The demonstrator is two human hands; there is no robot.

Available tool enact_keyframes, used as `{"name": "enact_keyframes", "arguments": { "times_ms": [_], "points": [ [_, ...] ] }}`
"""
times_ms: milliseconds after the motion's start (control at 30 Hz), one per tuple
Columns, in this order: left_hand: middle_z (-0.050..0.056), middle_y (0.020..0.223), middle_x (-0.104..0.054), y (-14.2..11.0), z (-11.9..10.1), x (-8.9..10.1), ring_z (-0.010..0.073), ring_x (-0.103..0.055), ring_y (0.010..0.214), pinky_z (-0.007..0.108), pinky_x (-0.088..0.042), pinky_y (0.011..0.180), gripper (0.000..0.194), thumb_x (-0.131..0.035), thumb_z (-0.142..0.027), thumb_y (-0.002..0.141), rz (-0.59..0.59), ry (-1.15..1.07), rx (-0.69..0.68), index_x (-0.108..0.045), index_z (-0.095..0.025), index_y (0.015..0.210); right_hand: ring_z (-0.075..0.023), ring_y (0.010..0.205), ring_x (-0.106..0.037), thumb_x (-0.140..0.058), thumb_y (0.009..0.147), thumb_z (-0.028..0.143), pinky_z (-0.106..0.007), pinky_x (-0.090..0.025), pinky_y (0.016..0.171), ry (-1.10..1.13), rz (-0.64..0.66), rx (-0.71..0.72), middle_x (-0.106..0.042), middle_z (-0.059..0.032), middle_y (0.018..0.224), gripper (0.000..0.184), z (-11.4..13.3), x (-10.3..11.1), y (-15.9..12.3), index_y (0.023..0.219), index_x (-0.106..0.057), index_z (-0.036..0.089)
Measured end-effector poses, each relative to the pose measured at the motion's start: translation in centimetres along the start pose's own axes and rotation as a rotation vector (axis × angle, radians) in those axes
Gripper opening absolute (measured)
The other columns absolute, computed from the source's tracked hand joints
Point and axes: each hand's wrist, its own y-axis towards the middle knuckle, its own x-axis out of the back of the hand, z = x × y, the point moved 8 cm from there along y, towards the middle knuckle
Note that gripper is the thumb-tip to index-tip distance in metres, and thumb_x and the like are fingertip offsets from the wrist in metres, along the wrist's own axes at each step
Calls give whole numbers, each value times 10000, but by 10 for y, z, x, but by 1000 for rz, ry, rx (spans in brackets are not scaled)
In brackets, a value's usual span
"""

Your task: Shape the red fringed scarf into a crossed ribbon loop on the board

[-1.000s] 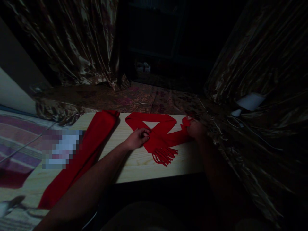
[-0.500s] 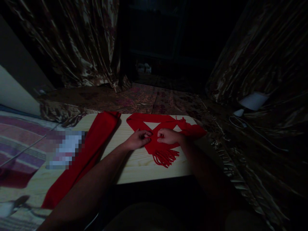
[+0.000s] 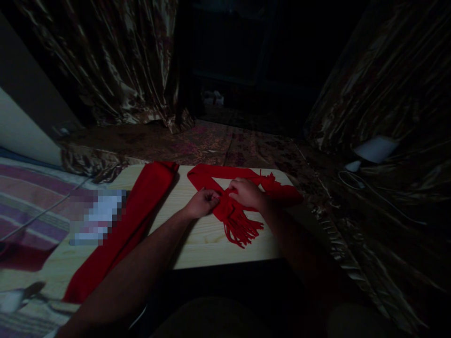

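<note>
A red fringed scarf [image 3: 222, 212] lies looped and crossed on a small light wooden table [image 3: 197, 249]. Its near fringe points toward me, and the cloth just above that fringe is gathered into folds. At the left edge of the crossing, my left hand [image 3: 201, 203] is closed, pinching the cloth with thumb and fingers. My right hand [image 3: 246, 192] curls over the crossing from the right and grips the scarf; its fingertips are partly hidden. Left of my left arm, a long folded red cloth [image 3: 153, 185] lies slantwise along the table.
A pixelated flat item [image 3: 100, 218] lies by the folded red cloth. Striped bedding [image 3: 31, 197] borders the table on the left. A white lamp [image 3: 377, 148] with a cord is at the right. Patterned curtains [image 3: 141, 70] hang behind, and the room is dim.
My right hand has moved slightly away from me. Cloth that lay flat between my hands is now bunched above the near fringe. My left hand stays almost in place.
</note>
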Motion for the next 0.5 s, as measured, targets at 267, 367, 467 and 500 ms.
{"name": "enact_keyframes", "arguments": {
  "times_ms": [267, 367, 467, 500],
  "points": [
    [38, 756, -702, -3, -10, 1, 146, -589, 644, 292, -513, 703, 232, -604, -379, 824, -98, -29, -78, -691, -164, 839, -321, 910, -659, -639, 746, 758, -384, -455, 785, -289, 64, -229, -716, -172, 994, 693, 57, -2, -87, 1078, -616, 151],
    [40, 767, -695, -4, -8, -2, 137, -576, 629, 247, -469, 595, 247, -585, -380, 844, -101, -90, -72, -675, -152, 872, -332, 978, -650, -667, 826, 578, -409, -452, 852, -351, 63, -251, -705, -202, 1045, 528, 67, -15, -96, 1099, -573, 136],
    [37, 770, -696, -5, -9, -3, 136, -577, 628, 246, -468, 599, 244, -562, -376, 870, -92, -66, -81, -667, -156, 878, -287, 969, -662, -548, 931, 255, -376, -446, 853, -355, 50, -227, -709, -179, 1033, 179, 69, -25, -92, 1073, -554, 147],
    [37, 776, -700, -6, -10, -2, 140, -584, 640, 251, -474, 615, 234, -561, -367, 873, -95, -26, -96, -670, -160, 877, -276, 956, -668, -508, 928, 174, -361, -447, 832, -351, 49, -218, -710, -173, 1025, 145, 67, -27, -90, 1064, -553, 149]
  ]
}}
